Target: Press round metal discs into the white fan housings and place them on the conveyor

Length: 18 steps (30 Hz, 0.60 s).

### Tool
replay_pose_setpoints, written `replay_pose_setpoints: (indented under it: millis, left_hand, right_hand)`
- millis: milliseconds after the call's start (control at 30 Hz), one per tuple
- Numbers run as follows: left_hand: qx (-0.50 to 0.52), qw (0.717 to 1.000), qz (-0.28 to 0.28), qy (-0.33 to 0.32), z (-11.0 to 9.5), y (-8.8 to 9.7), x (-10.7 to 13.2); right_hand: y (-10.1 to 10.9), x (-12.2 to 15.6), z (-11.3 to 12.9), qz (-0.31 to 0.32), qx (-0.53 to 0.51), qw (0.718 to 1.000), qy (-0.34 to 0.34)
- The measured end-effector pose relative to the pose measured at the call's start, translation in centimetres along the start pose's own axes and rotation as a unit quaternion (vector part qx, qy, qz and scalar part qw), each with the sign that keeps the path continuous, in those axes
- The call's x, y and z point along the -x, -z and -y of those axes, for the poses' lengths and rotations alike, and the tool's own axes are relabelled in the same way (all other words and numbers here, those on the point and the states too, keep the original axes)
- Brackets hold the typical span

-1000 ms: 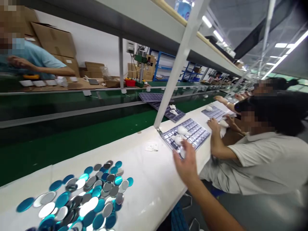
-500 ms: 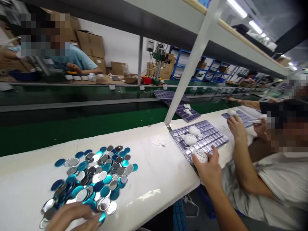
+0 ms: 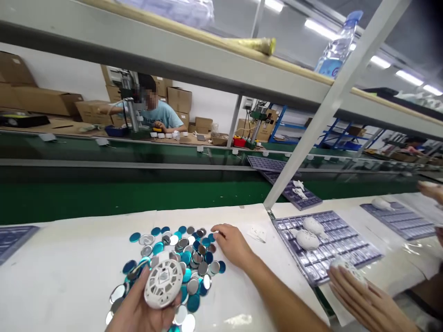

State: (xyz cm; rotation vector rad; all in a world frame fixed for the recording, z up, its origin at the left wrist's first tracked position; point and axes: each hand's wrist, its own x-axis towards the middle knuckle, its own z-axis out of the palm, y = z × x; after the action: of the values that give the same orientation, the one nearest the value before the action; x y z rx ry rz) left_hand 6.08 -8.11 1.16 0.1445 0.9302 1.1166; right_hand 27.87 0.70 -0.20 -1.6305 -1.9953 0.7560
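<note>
My left hand (image 3: 140,309) is closed around a round white plastic housing (image 3: 163,282), its slotted face turned up toward me. The housing has a ring of openings about a diamond-shaped centre. Beneath and behind it spreads a heap of small round discs (image 3: 193,287), some silvery, some shiny blue. At the right edge of this heap is my right hand (image 3: 233,244), with thumb and index finger slightly apart close to a blue disc. Whether its fingertips touch that disc is hard to tell.
To the right, a purple-grey tray (image 3: 332,230) carries white round parts (image 3: 308,239). A co-worker's hand (image 3: 363,295) covers another white part at its near edge. A slanted post (image 3: 304,143) rises behind the table. Across the green conveyor (image 3: 86,198), a person sits among machines.
My left hand was down at the discs and now holds the white housing. My right hand has moved left from the tray edge to the disc heap. The view has turned left.
</note>
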Motion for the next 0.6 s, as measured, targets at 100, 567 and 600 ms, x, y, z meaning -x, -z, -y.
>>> replay_pose_setpoints:
  millis: [100, 567, 600]
  left_hand:
    - [-0.026, 0.999, 0.018, -0.020, -2.5, 0.3, -0.8]
    - [-0.119, 0.983, 0.101, -0.100, -3.2, 1.4, -3.4]
    - [-0.119, 0.982, 0.101, -0.103, -3.1, 1.4, -3.2]
  right_hand:
    - [0.1, -2.9, -1.6, 0.044, 0.053, 0.997, -0.025]
    - [-1.8, 4.9, 6.2, 0.002, -0.260, 0.966, 0.013]
    - [-2.5, 5.4, 7.1, -0.010, -0.277, 0.960, 0.028]
